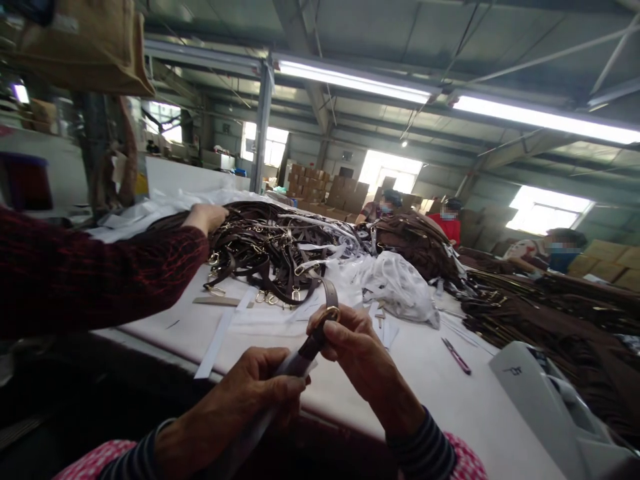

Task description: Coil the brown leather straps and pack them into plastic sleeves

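A dark brown strap (313,345) with a gold-coloured buckle is held between my two hands, low in the middle of the head view. My left hand (267,383) is closed round its lower part, which is wrapped in pale translucent material. At the buckle, my right hand (357,343) pinches the strap with thumb and fingers. Beyond the buckle the strap's end curves up towards a tangled heap of brown straps (265,247) with metal fittings. White wrapping material (395,283) lies to the right of that heap.
Another person's hand (207,217) reaches over the heap from the left, in a dark red sleeve. Pink-handled snips (456,355) lie on the white table (425,400). A grey machine (545,400) stands at the right, near piled brown goods (555,333). Several people are farther back.
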The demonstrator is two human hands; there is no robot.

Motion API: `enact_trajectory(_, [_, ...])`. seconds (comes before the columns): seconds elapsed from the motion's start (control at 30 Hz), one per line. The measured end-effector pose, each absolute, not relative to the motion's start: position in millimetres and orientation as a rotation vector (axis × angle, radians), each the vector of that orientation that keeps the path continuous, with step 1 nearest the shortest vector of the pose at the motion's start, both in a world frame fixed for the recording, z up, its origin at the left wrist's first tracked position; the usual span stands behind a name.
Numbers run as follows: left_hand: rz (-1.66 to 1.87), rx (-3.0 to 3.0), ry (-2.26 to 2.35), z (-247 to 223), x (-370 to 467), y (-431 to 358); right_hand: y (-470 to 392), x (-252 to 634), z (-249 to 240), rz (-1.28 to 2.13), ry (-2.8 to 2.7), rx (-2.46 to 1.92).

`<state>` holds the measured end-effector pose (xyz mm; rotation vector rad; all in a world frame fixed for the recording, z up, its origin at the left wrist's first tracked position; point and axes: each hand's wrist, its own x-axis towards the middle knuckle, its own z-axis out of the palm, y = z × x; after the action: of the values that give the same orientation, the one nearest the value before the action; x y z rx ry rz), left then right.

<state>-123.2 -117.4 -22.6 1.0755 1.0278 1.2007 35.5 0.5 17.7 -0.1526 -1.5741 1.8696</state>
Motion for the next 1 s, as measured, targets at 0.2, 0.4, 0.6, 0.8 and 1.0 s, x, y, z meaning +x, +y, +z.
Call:
enact_trajectory(0.2, [1.311, 1.151, 1.219, -24.7, -125.4, -109.2, -7.9, 31.5, 5.9, 1.8, -1.545, -0.294])
enact_trajectory(0.4, [1.318, 1.204, 1.261, -21.4, -126.6, -110.7, -10.7, 19.3, -14.2, 1.983, -1.431, -0.312])
enact_trajectory(0.6, [1.264, 1.145, 1.248, -29.0, -131.1, -108.4, 2.4, 1.8, -17.7, 2.093, -1.184, -0.416])
enact_trajectory(0.8, [1.244, 1.082, 1.262, -23.5, -134.1, -109.9, -13.9, 4.6, -3.4, 1.902, -1.533, -0.386])
enact_trajectory(1.0, [1.297, 1.104, 1.248, -14.8, -129.6, -115.4, -20.0, 8.2, -8.3, 1.911, -1.647, -0.307])
